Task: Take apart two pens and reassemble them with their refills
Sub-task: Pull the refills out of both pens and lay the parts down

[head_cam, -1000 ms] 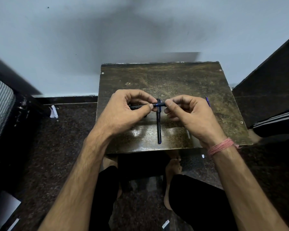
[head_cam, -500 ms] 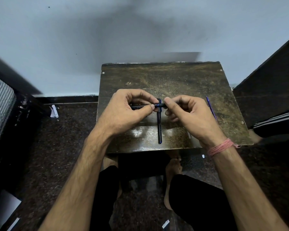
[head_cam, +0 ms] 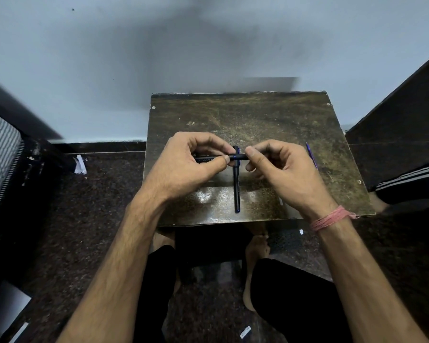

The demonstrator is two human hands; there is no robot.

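I hold a black pen point(head_cam: 209, 159) level above the small worn table point(head_cam: 258, 115). My left hand point(head_cam: 186, 167) grips its barrel between thumb and fingers. My right hand point(head_cam: 280, 169) pinches the pen's right end, where a blue ring shows. A second black pen point(head_cam: 237, 186) lies on the table under my hands, pointing toward me, its far end crossed by the held pen. A thin blue refill point(head_cam: 312, 156) lies on the table to the right of my right hand.
The table stands against a pale wall point(head_cam: 208, 45). Dark speckled floor point(head_cam: 97, 206) surrounds it, with paper scraps point(head_cam: 79, 164). A striped mattress point(head_cam: 0, 157) is at the left, another person's leg point(head_cam: 411, 177) at the right. My knees are below the table's near edge.
My right hand has shifted slightly left on the pen's end, so more of the blue refill shows beside it. The held pen and the lying pen stay in place.
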